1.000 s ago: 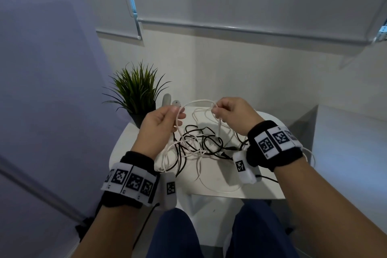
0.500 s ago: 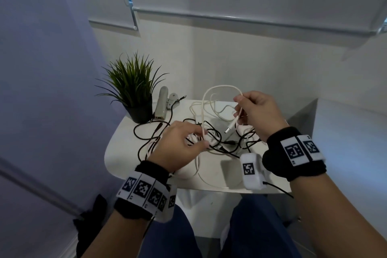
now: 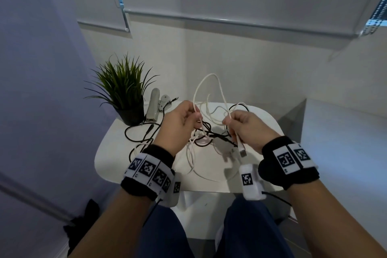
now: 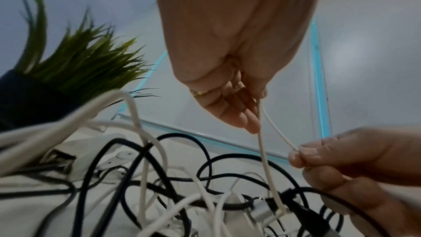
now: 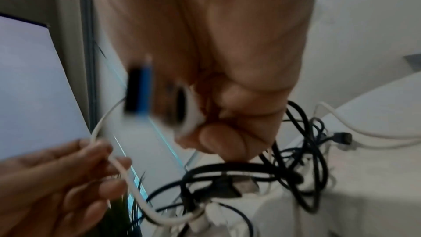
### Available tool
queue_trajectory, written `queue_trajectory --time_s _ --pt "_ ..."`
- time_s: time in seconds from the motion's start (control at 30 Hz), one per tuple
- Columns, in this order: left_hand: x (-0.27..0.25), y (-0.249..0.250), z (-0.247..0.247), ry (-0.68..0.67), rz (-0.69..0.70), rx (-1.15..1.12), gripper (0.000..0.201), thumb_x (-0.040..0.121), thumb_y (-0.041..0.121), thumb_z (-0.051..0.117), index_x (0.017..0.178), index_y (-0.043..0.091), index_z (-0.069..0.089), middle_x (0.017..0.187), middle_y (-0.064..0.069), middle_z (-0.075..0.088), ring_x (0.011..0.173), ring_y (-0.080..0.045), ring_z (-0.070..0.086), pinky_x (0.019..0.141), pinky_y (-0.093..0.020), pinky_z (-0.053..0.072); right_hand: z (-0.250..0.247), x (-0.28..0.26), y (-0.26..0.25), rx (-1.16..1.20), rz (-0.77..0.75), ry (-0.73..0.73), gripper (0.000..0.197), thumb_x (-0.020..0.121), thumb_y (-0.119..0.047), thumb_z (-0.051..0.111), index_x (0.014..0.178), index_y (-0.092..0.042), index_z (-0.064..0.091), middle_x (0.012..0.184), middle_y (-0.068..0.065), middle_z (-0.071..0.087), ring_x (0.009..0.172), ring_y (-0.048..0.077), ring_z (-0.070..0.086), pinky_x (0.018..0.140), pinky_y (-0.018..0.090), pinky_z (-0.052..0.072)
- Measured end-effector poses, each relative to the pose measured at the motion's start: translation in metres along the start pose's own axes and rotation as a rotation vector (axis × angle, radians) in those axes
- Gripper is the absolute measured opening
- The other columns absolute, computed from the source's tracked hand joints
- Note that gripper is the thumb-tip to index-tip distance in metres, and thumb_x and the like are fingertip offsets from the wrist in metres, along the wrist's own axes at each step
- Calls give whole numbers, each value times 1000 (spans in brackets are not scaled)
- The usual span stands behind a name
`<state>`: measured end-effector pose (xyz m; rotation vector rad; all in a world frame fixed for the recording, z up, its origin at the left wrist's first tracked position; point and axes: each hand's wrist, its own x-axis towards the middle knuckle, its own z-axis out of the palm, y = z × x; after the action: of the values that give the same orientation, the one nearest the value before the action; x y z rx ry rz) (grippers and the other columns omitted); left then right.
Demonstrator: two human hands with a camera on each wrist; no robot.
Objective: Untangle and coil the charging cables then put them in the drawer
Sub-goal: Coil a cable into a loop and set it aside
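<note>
A white charging cable (image 3: 209, 77) arches in a tall loop above the small white table (image 3: 270, 119). My left hand (image 3: 180, 119) pinches one side of that loop (image 4: 262, 143) between thumb and fingers. My right hand (image 3: 245, 125) grips the other side, and the cable's USB plug (image 3: 242, 151) hangs below its palm. Under both hands lies a tangle of black cables (image 3: 136, 132) and white cables (image 3: 192, 159) on the table. In the right wrist view the plug (image 5: 139, 93) is blurred close to the lens. No drawer shows in any view.
A potted green plant (image 3: 123, 88) stands at the table's back left corner. Beside it lie a grey stapler-like tool (image 3: 154, 104) and a small white part (image 3: 165, 98). Walls close in behind and to the left; a lower white surface (image 3: 345, 142) sits to the right.
My left hand rose from the tangle and took hold of the white loop. My right hand came down and left, with the plug end now hanging below it.
</note>
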<state>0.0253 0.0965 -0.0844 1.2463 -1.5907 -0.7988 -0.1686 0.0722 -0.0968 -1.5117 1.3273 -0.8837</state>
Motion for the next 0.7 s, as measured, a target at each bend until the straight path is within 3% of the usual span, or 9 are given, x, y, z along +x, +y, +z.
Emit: queue_trajectory --time_s 0.07,0.17,0.23,0.37,0.47,0.53,0.7 --pt "4 4 5 -12 35 30 14 95 11 52 83 19 53 74 0 67 67 -5 66 69 -25 53 6 -4 2 -23 20 -76 13 88 -16 65 75 -14 62 53 1 47 44 14 39 46 24 33" --pt "10 12 12 -16 37 -69 12 94 9 53 83 13 52 70 -1 65 61 -4 64 63 -19 52 10 -7 -2 -40 35 -138 13 75 -16 79 81 -22 69 47 -7 44 44 10 35 45 20 30" --pt "14 17 14 3 22 -160 15 93 7 55 80 13 52 70 -4 66 62 -9 64 60 -21 53 11 -7 -6 -56 31 -134 15 74 -15 79 80 -23 69 42 -13 44 40 6 35 42 16 30" --pt "19 11 9 -7 -22 -202 15 93 9 56 79 15 56 73 -5 68 67 -13 66 65 -22 54 13 -3 -5 -108 3 -110 9 77 -22 77 71 -24 71 50 -8 47 46 13 35 45 21 30" --pt "20 -4 2 -59 -12 14 13 93 15 56 83 20 61 76 3 67 73 -9 63 74 -23 51 10 -4 -6 -104 -11 -109 16 84 -17 69 70 -20 64 41 -14 42 39 6 31 40 16 28" --pt "16 -13 2 -133 -22 222 11 92 18 58 84 22 64 74 7 64 68 -8 57 70 -22 46 9 -4 -7 -109 -39 -107 22 89 -15 63 68 -18 58 41 -14 43 39 4 32 40 15 29" --pt "8 -16 12 -274 12 469 15 87 26 63 98 29 72 92 10 72 84 -10 64 88 -31 47 7 -3 -10 -54 -28 -88 22 96 -12 50 73 -13 52 63 1 54 50 6 47 42 15 35"
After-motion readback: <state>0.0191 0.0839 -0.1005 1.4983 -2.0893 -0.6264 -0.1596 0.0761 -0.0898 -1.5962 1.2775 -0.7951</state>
